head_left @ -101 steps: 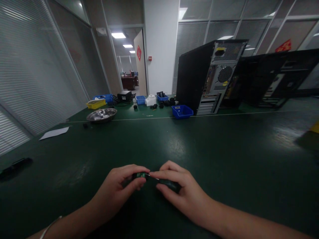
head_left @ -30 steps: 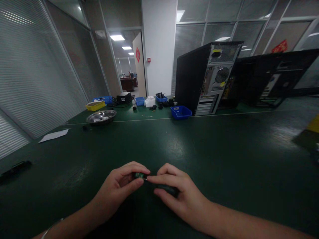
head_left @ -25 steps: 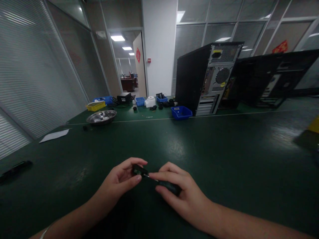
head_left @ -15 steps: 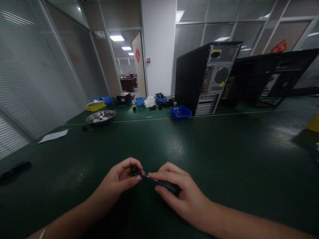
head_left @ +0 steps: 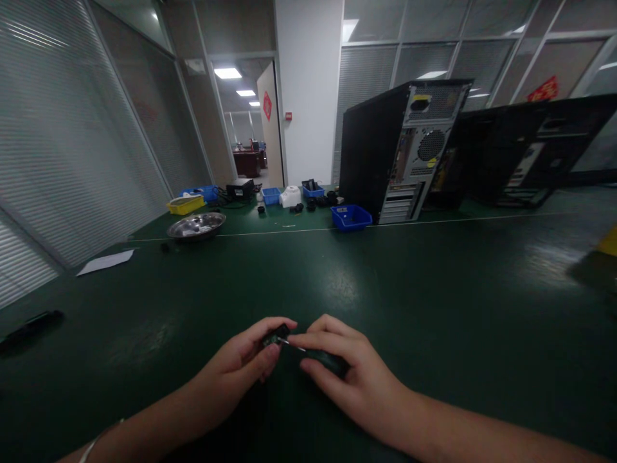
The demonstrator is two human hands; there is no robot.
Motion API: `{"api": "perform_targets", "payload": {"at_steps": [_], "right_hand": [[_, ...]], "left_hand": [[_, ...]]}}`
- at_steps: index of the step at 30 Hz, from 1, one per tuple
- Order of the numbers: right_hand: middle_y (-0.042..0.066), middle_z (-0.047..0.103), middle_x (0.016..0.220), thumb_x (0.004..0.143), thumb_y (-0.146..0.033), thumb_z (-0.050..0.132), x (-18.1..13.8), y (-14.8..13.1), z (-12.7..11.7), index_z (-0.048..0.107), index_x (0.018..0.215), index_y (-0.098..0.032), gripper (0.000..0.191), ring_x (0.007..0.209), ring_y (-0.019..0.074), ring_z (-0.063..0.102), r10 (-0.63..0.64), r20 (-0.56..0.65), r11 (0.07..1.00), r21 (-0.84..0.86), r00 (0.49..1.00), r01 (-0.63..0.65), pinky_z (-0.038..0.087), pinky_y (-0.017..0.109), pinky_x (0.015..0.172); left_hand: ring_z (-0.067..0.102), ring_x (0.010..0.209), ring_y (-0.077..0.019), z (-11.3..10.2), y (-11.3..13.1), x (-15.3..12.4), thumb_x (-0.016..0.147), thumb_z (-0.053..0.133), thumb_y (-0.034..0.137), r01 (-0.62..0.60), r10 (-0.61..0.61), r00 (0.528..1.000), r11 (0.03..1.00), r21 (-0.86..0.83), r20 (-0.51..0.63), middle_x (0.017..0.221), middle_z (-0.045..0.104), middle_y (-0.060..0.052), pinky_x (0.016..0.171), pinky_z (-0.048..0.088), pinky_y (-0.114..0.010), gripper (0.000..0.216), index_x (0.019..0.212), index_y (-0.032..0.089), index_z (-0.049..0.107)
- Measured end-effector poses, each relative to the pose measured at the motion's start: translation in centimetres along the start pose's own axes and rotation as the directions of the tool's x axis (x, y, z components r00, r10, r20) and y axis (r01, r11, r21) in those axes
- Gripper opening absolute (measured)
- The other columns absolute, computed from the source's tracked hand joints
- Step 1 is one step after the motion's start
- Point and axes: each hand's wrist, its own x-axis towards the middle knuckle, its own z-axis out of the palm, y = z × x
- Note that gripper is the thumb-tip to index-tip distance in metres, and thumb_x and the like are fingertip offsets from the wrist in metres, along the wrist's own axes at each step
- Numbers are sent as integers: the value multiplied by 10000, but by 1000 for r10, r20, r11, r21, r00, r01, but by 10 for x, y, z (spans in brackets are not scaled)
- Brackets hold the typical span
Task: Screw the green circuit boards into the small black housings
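My left hand (head_left: 248, 360) is closed around a small dark part (head_left: 276, 335) with a greenish face, too small to name; fingers and thumb pinch it at its edges. My right hand (head_left: 349, 370) grips a screwdriver (head_left: 325, 361) by its dark handle, forefinger stretched along the thin metal shaft. The shaft's tip points left and meets the small part, or lies right at it. Both hands are just above the green tabletop, close together.
On the green table (head_left: 385, 289) a blue bin (head_left: 351, 218) stands before a black computer tower (head_left: 376, 148). A metal dish (head_left: 196, 226), yellow tray (head_left: 186, 205) and white paper (head_left: 106, 262) lie to the left. A dark object (head_left: 31, 328) is at the left edge.
My left hand has turned and shifted slightly right, so the small part's greenish face now shows at the screwdriver's tip. The right hand has barely moved.
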Motion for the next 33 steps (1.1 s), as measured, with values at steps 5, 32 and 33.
{"api": "perform_targets", "payload": {"at_steps": [5, 32, 33], "right_hand": [[71, 608, 952, 903, -140, 596, -2, 1, 1, 688, 1199, -205, 317, 861, 184, 613, -23, -46, 1000, 0, 999, 23, 495, 317, 761], [48, 596, 987, 890, -107, 593, -3, 3, 1, 667, 1240, -269, 392, 880, 173, 605, 9, 39, 994, -106, 999, -5, 502, 303, 768], [48, 597, 988, 892, -106, 591, -3, 3, 2, 665, 1242, -269, 394, 882, 173, 605, 7, 34, 995, -103, 999, -3, 501, 303, 770]], "left_hand": [[475, 776, -170, 0, 3, -2, 981, 464, 441, -43, 48, 998, 994, 100, -44, 993, 553, -30, 683, 402, -286, 379, 1305, 247, 443], [609, 893, -231, -2, -9, 1, 969, 444, 166, -191, 255, 967, 704, 684, 7, 1005, 639, -61, 789, 452, -316, 220, 1112, 234, 597], [608, 900, -229, -2, -8, 1, 978, 423, 167, -189, 247, 969, 719, 669, 8, 1009, 634, -60, 798, 454, -316, 225, 1115, 233, 589]]}}
